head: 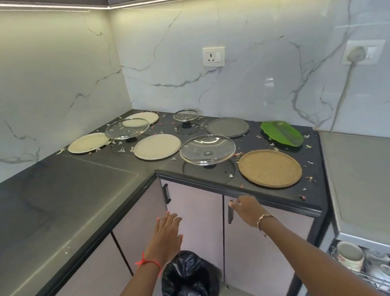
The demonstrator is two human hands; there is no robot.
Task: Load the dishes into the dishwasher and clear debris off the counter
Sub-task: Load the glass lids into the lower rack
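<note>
Both hands empty, fingers spread: left hand (168,233) hovers; right hand (245,208) reaches toward 1 o'clock, probably for the round tan woven plate (270,168) on the black counter (44,213).

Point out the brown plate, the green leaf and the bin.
brown plate (270,168), head view, centre of its face.
green leaf (282,133), head view, middle of the blade.
bin (190,288), head view, black liner inside.

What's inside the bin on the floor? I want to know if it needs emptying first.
The bin holds a crumpled black liner. No debris shows on top; anything beneath the liner's folds is hidden.
</note>
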